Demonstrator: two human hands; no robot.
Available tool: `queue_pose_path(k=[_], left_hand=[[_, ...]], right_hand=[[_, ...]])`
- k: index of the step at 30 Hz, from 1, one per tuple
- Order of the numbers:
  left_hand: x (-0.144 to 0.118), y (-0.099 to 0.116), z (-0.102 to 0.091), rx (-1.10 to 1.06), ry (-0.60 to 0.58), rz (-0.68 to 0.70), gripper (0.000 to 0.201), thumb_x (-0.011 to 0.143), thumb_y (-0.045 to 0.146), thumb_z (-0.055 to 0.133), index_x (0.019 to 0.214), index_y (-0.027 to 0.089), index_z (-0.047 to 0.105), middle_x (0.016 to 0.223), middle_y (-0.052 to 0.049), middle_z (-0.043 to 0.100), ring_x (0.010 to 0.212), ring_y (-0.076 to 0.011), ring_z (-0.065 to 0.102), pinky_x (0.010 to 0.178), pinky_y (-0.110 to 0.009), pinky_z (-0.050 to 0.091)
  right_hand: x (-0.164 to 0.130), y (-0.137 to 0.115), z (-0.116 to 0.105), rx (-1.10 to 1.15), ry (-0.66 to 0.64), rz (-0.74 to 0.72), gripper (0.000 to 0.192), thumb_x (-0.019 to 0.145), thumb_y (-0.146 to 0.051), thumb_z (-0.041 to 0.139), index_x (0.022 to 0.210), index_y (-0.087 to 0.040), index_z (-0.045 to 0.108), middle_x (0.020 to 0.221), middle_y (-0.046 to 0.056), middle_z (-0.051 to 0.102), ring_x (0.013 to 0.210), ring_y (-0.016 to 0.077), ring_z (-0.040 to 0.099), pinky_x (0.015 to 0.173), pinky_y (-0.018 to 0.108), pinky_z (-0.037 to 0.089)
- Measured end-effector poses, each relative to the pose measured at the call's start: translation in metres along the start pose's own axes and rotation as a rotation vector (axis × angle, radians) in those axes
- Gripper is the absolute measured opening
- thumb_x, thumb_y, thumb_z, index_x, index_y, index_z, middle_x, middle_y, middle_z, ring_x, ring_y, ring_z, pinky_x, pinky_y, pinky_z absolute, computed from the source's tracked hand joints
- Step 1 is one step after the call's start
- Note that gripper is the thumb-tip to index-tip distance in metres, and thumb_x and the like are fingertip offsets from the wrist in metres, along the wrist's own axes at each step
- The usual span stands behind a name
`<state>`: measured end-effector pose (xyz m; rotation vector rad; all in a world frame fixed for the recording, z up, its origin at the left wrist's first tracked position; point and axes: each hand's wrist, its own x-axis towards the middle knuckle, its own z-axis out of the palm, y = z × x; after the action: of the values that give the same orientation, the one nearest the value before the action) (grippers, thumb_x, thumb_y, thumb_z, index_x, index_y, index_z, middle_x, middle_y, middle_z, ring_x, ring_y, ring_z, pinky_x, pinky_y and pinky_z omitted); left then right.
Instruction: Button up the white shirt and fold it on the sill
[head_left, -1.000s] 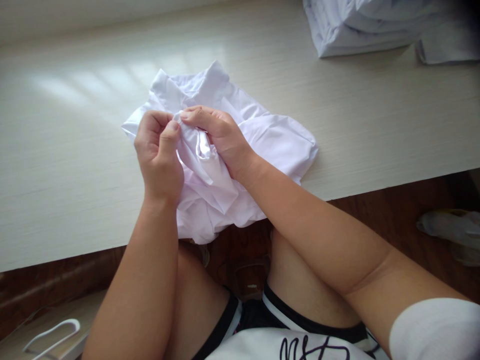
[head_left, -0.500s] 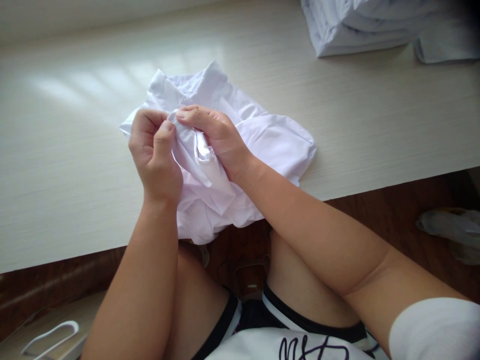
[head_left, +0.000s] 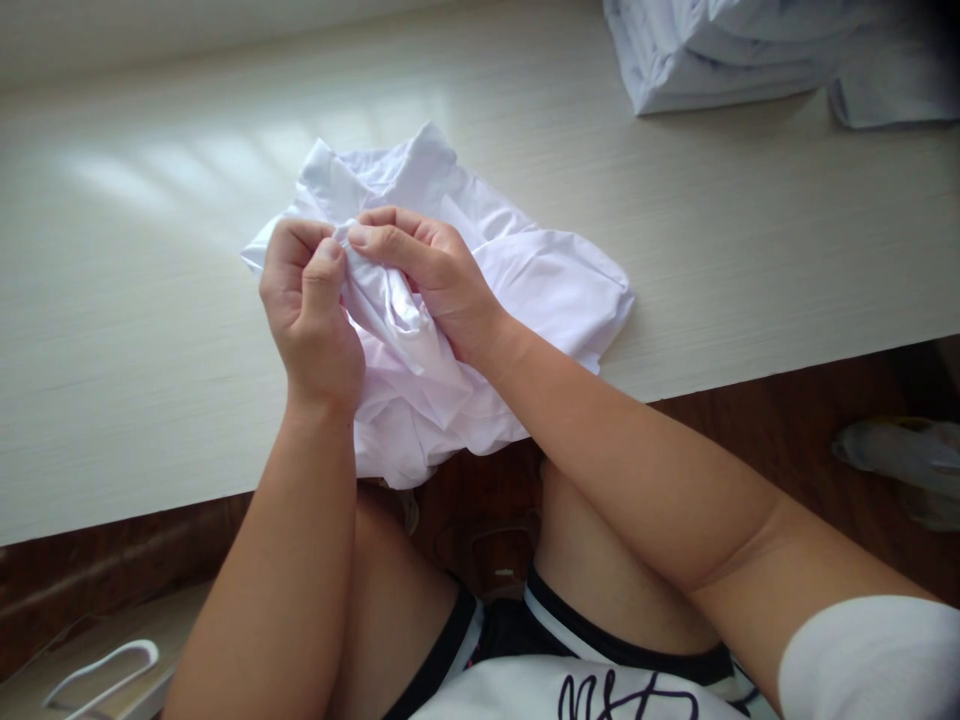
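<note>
A white collared shirt [head_left: 551, 285] lies crumpled at the table's near edge, its collar pointing away from me and its lower part hanging slightly over the edge. My left hand [head_left: 311, 310] is closed, pinching a fold of the shirt between thumb and curled fingers. Right beside it, my right hand [head_left: 442, 280] pinches the same bit of fabric, thumb on top. Thumb tips are close together, with a narrow strip of cloth between them. A loose flap of the shirt hangs below my right hand's fingers. What exactly sits under the fingertips is hidden.
The pale wood-grain table [head_left: 150, 400] spans the view. A stack of folded white cloth [head_left: 720, 60] stands at the far right. Below on the left is a white hanger-like loop [head_left: 142, 650]. A clear plastic bag [head_left: 900, 455] lies low at the right.
Both hands keep their pinch on the shirt. My right thumb has shifted very slightly; otherwise the scene looks the same.
</note>
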<state>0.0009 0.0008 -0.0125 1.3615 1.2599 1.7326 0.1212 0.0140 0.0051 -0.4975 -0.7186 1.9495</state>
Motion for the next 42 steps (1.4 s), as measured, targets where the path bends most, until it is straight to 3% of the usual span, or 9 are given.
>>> queue_pose_path(k=[5,11,17,25,31,37,42], left_hand=[[-0.002,-0.002,-0.001,-0.003,-0.026,0.032,0.032,0.095,0.044,0.065,0.075,0.022,0.053,0.067,0.002,0.035,0.062,-0.0124,0.041,0.064,-0.028,0.037],[-0.001,-0.004,-0.002,-0.002,-0.02,0.03,0.03,0.096,0.043,0.064,0.076,0.022,0.055,0.068,0.002,0.035,0.063,-0.0119,0.041,0.065,-0.027,0.037],[0.0,-0.005,-0.001,0.028,-0.008,0.044,0.034,0.091,0.051,0.068,0.073,0.025,0.056,0.071,-0.001,0.044,0.069,-0.0155,0.044,0.067,-0.03,0.039],[-0.002,0.002,0.002,-0.003,-0.018,0.039,0.025,0.085,0.042,0.068,0.072,0.025,0.055,0.072,-0.001,0.042,0.068,-0.0164,0.047,0.069,-0.035,0.039],[-0.002,0.002,0.001,0.046,-0.008,0.048,0.038,0.087,0.056,0.069,0.073,0.026,0.05,0.072,-0.001,0.042,0.071,-0.0186,0.051,0.068,-0.035,0.041],[-0.002,0.005,0.002,-0.005,0.008,0.027,0.022,0.088,0.03,0.064,0.07,0.023,0.053,0.07,-0.001,0.039,0.065,-0.0149,0.044,0.066,-0.033,0.034],[-0.004,0.008,0.005,0.02,-0.006,0.052,0.031,0.094,0.038,0.062,0.072,0.021,0.047,0.072,0.001,0.033,0.067,-0.0107,0.043,0.068,-0.026,0.037]], right_hand=[[0.0,0.0,0.0,-0.051,-0.011,-0.035,0.027,0.083,-0.034,0.077,0.089,-0.015,0.059,0.07,-0.008,0.053,0.062,0.0028,0.05,0.064,0.016,0.043],[0.003,0.003,-0.002,-0.08,-0.006,-0.053,0.028,0.084,-0.037,0.077,0.089,-0.015,0.059,0.07,-0.008,0.054,0.064,0.004,0.051,0.064,0.017,0.045],[0.002,0.002,-0.001,-0.057,0.006,-0.016,0.025,0.084,-0.035,0.076,0.086,-0.017,0.058,0.072,-0.007,0.055,0.068,0.0052,0.052,0.064,0.016,0.045],[0.001,-0.002,0.0,0.044,-0.019,0.012,0.021,0.084,-0.029,0.075,0.088,-0.013,0.061,0.073,-0.005,0.059,0.067,0.0055,0.056,0.065,0.018,0.046],[0.0,-0.001,0.001,0.083,-0.033,0.031,0.026,0.082,-0.027,0.079,0.091,-0.013,0.059,0.075,-0.006,0.06,0.07,0.0056,0.057,0.068,0.018,0.047],[0.0,0.001,0.002,0.07,-0.034,0.014,0.026,0.083,-0.03,0.078,0.088,-0.014,0.058,0.074,-0.006,0.059,0.069,0.0049,0.055,0.068,0.018,0.045],[0.0,0.002,0.004,0.061,-0.038,0.003,0.025,0.083,-0.032,0.077,0.086,-0.015,0.058,0.071,-0.008,0.057,0.066,0.0046,0.055,0.066,0.018,0.045]])
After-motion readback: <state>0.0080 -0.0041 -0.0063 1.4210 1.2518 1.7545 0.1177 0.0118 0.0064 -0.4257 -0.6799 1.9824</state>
